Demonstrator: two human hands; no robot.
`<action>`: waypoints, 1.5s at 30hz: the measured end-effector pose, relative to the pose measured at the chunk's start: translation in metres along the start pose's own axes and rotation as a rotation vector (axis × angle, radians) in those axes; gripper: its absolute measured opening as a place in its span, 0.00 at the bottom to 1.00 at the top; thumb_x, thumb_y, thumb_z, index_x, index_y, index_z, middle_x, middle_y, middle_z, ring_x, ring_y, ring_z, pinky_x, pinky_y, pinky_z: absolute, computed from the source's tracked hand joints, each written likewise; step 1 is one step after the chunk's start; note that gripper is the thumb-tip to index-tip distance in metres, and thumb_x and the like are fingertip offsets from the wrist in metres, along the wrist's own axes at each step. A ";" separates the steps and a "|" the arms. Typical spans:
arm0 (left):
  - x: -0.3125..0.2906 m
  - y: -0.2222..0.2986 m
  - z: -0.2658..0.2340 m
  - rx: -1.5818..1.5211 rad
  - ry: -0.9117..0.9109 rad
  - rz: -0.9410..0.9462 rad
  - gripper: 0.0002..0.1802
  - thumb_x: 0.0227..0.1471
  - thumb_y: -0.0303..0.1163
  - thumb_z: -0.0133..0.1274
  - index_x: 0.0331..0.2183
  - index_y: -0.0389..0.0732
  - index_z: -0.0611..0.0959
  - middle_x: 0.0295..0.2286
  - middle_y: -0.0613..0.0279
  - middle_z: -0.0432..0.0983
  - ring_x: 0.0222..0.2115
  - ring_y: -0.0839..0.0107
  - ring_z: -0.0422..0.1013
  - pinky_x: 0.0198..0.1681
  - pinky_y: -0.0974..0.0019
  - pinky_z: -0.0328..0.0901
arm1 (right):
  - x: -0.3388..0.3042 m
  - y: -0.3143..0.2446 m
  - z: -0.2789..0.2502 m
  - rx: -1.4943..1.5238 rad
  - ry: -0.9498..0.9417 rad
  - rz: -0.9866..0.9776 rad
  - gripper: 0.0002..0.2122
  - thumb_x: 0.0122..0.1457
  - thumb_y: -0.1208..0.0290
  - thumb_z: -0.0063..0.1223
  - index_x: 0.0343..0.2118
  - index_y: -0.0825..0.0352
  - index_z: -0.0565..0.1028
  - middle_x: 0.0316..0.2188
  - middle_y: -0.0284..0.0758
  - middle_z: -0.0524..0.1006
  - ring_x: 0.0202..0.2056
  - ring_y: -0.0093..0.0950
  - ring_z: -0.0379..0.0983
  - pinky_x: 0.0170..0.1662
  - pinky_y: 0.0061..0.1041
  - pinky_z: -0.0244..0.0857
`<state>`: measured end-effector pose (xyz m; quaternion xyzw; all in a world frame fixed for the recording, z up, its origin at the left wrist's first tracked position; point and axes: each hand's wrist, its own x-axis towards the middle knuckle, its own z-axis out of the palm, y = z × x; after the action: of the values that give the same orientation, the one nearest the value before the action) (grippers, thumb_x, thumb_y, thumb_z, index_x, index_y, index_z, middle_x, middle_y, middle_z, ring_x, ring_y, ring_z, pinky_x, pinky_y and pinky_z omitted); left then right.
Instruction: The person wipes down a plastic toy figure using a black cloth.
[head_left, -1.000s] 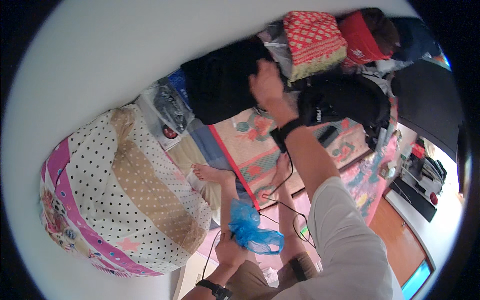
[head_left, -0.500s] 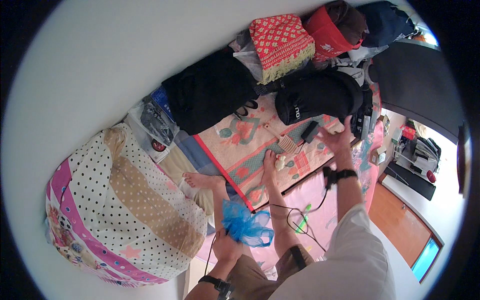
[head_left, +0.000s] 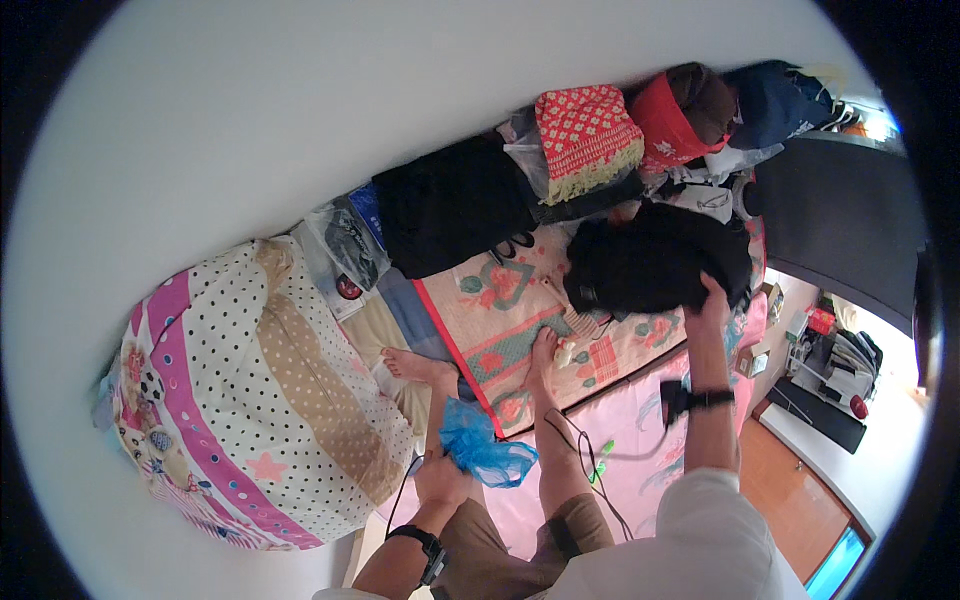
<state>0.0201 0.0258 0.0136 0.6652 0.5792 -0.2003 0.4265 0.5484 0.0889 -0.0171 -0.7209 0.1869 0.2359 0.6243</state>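
My left hand (head_left: 441, 482), low in the picture over my lap, is closed around a crumpled blue plastic bag (head_left: 487, 447). The bag's thin sheet spreads out to the right of the fingers. My right arm reaches far forward, and my right hand (head_left: 708, 304) grips the near right edge of a black bag (head_left: 640, 260). This bag looks soft and bulky and lies tilted over the patterned mat (head_left: 520, 330). Some right fingers are hidden against it. A beige slatted brush-like thing (head_left: 580, 322) peeks out from under its near edge.
A polka-dot cloth bundle (head_left: 270, 400) stands at the left. Black folded fabric (head_left: 450, 205), a red patterned cloth (head_left: 590, 140) and a red bag (head_left: 670, 125) line the wall. A small cream figure (head_left: 564, 353) lies by my foot; cables (head_left: 600, 480) loop near my leg.
My right hand has moved from beside a small black box onto the black bag. The bag has turned and shifted nearer, and the black box is now out of sight.
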 end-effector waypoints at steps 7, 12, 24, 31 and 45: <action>0.010 0.009 -0.009 0.016 -0.118 -0.113 0.19 0.49 0.44 0.52 0.36 0.41 0.85 0.42 0.52 0.76 0.45 0.50 0.72 0.44 0.49 0.72 | -0.228 -0.066 0.024 0.020 -0.216 -0.122 0.25 0.50 0.77 0.57 0.53 0.72 0.70 0.48 0.45 0.76 0.48 0.41 0.75 0.54 0.36 0.71; 0.005 0.012 -0.012 -0.023 -0.145 -0.121 0.25 0.46 0.47 0.55 0.43 0.43 0.82 0.46 0.50 0.76 0.42 0.48 0.74 0.46 0.48 0.71 | -0.248 -0.051 0.044 0.039 -0.273 -0.023 0.23 0.50 0.76 0.57 0.52 0.74 0.71 0.45 0.46 0.77 0.44 0.40 0.78 0.50 0.36 0.75; -0.003 -0.012 0.026 -0.132 -0.100 -0.157 0.23 0.48 0.48 0.53 0.41 0.44 0.84 0.39 0.46 0.78 0.39 0.45 0.76 0.43 0.47 0.72 | -0.355 -0.004 0.105 0.049 -0.341 -0.081 0.19 0.56 0.75 0.56 0.51 0.76 0.72 0.47 0.41 0.77 0.47 0.32 0.76 0.50 0.28 0.71; -0.009 -0.008 0.000 -0.195 -0.115 -0.212 0.20 0.50 0.45 0.51 0.36 0.39 0.85 0.40 0.52 0.77 0.44 0.51 0.73 0.44 0.49 0.72 | -0.390 0.012 0.193 0.032 -0.453 -0.397 0.15 0.57 0.76 0.59 0.48 0.67 0.74 0.43 0.36 0.79 0.39 0.27 0.79 0.35 0.22 0.75; -0.024 -0.019 0.021 -0.257 -0.052 -0.218 0.19 0.49 0.45 0.53 0.34 0.39 0.85 0.40 0.52 0.77 0.43 0.50 0.73 0.43 0.51 0.73 | -0.223 0.188 0.318 -1.324 -1.123 -0.768 0.40 0.56 0.42 0.55 0.61 0.74 0.65 0.58 0.54 0.68 0.63 0.42 0.63 0.65 0.29 0.53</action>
<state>0.0008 -0.0059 0.0144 0.5330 0.6576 -0.1868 0.4986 0.2262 0.3691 -0.0763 -0.7217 -0.5623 0.3847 0.1224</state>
